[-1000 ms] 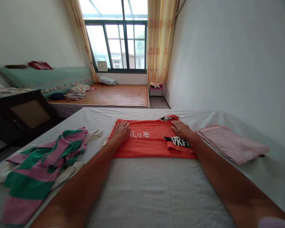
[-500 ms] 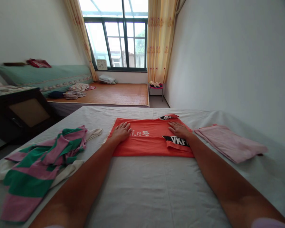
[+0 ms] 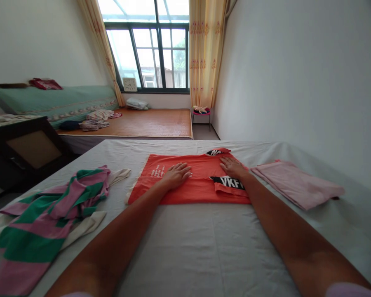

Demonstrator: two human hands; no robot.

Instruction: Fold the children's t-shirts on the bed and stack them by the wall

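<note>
While our right hand (image 3: 233, 167) stays flat on the orange shirt (image 3: 191, 185) on the bed (image 3: 204, 247), our left hand (image 3: 177, 175), fingers spread, has slid to its middle, smoothing it.

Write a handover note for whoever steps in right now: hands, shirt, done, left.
Left hand: flat, open, on the middle of the orange shirt.
Right hand: flat, open, on its right part, by the black lettered band.
Shirt lies on the bed sheet, sides folded in.
Done: folded pink cloth at right.
Left: finish this shirt; striped green-and-pink garment lies crumpled at left.
</note>
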